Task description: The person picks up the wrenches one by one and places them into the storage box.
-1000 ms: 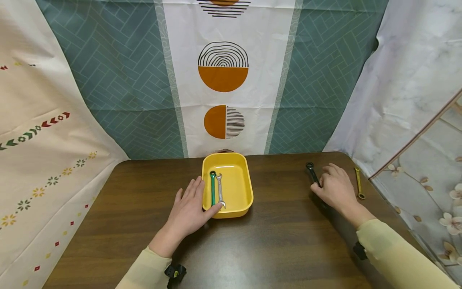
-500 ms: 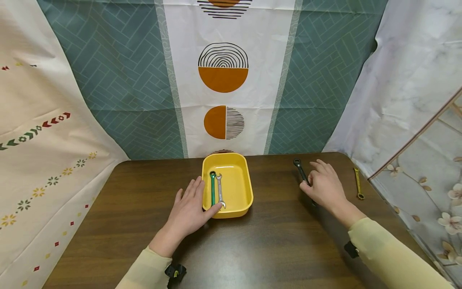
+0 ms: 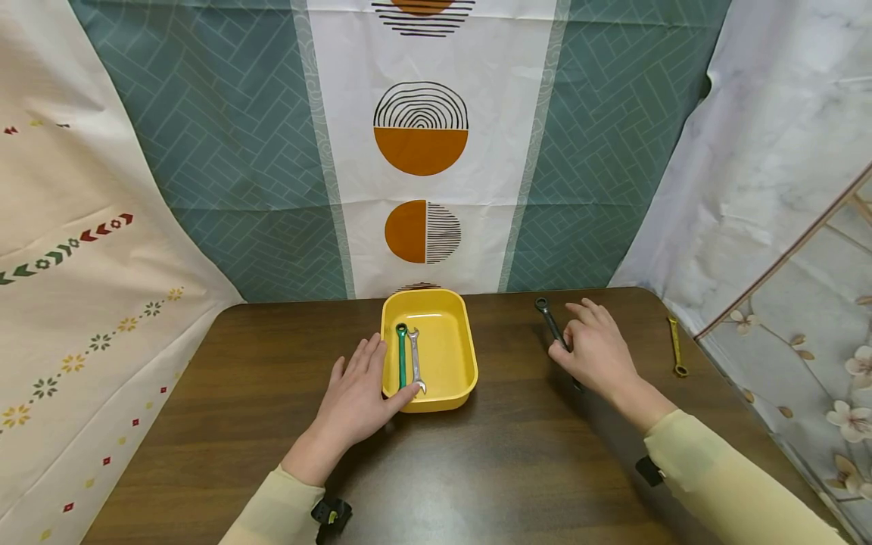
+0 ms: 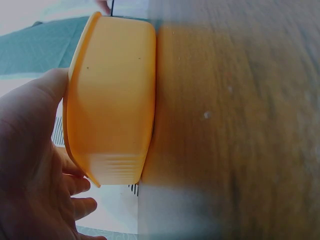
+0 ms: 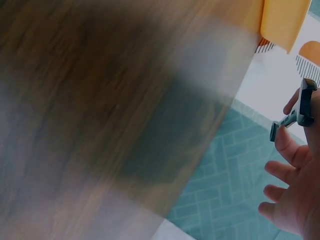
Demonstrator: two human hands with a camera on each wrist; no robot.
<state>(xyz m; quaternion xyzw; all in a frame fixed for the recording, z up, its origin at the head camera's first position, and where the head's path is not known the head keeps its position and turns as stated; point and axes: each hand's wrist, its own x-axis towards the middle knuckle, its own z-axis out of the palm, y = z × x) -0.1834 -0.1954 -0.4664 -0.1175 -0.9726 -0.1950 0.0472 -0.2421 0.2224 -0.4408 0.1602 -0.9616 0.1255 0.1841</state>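
Note:
My right hand (image 3: 599,352) pinches a black ratcheting wrench (image 3: 547,318) between thumb and index finger, its ring end pointing away to the upper left. The right wrist view shows this wrench (image 5: 304,105) held off the table, the other fingers spread loosely. A yellow plastic tray (image 3: 447,352) stands at the middle back of the table. My left hand (image 3: 356,401) rests against its left side, fingers straight, thumb lying over the near rim. Inside the tray, a green wrench (image 3: 403,362) and a silver wrench (image 3: 415,356) lie side by side along the left wall.
A small gold-coloured wrench (image 3: 676,347) lies on the brown wooden table (image 3: 504,462) by its right edge, right of my right hand. Patterned cloth (image 3: 422,182) hangs behind the table and at both sides.
My right hand has moved left with the black wrench, away from the gold-coloured one, towards the tray. The left hand and the tray have stayed in place.

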